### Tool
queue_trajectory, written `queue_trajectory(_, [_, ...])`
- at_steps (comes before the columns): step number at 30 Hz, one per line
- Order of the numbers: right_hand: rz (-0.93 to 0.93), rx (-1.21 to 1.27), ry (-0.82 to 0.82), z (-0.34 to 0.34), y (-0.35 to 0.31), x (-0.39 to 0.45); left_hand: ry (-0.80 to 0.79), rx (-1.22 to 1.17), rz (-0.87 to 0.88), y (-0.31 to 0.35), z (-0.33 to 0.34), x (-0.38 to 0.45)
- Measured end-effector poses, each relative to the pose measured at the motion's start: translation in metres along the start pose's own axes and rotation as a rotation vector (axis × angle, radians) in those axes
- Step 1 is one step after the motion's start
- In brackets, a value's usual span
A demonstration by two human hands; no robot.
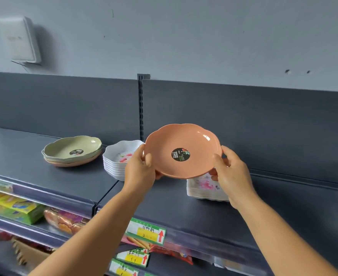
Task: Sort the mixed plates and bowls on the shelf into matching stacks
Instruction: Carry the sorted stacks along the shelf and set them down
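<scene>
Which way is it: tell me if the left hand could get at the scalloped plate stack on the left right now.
Probably not yet: the left hand grips the orange plate together with the right hand. The bare shelf before the green-topped stack leaves the path free.

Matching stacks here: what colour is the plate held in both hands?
Orange-pink plate, head view.

Bare shelf (68, 176) between plate stack (72, 151), bowls (116, 162)

Both arms reach forward, left hand (139, 169) and right hand (232, 176) raised, fingers curled, thumbs up.
</scene>
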State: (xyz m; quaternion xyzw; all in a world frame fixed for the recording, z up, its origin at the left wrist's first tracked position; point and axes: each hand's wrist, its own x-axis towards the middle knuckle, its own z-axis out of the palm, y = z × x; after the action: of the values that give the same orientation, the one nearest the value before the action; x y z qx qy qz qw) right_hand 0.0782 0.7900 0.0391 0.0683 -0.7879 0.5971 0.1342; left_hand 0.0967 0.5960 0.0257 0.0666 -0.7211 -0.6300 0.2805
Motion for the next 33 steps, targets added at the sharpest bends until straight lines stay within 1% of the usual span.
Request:
queue_trajectory(2, [-0.013,0.051,-0.043,0.013,-0.004,0.005,0.052,-0.022,0.002,0.003,-0.012,0.001])
queue_trajectory(5, [-0.034,0.002,-0.116,0.038,-0.009,0.012,0.144,-0.044,-0.034,0.0,-0.034,0.006])
queue_trajectory(10, [-0.035,-0.023,-0.206,0.092,-0.019,0.02,0.254,0.036,-0.048,-0.018,-0.08,0.026])
queue_trajectory(14, [-0.035,-0.088,-0.26,0.149,-0.032,0.027,0.293,0.146,-0.016,-0.032,-0.125,0.049])
queue_trajectory(17, [-0.021,-0.119,-0.258,0.199,-0.042,0.032,0.341,0.206,-0.024,-0.043,-0.161,0.072])
queue_trajectory(19, [-0.017,-0.155,-0.254,0.232,-0.049,0.036,0.38,0.166,-0.072,-0.05,-0.186,0.09])
queue_trajectory(21, [-0.006,-0.176,-0.303,0.265,-0.055,0.04,0.411,0.165,-0.118,-0.059,-0.212,0.11])
queue_trajectory(24, [0.031,-0.229,-0.342,0.315,-0.059,0.047,0.395,0.275,-0.134,-0.071,-0.249,0.137])
queue_trajectory(27, [0.065,-0.302,-0.343,0.358,-0.059,0.054,0.328,0.397,-0.122,-0.083,-0.276,0.158])
queue_trajectory(30, [0.089,-0.387,-0.339,0.39,-0.057,0.059,0.268,0.523,-0.151,-0.103,-0.296,0.181])
queue_trajectory(33, [0.122,-0.481,-0.337,0.409,-0.053,0.064,0.252,0.638,-0.216,-0.116,-0.308,0.197])
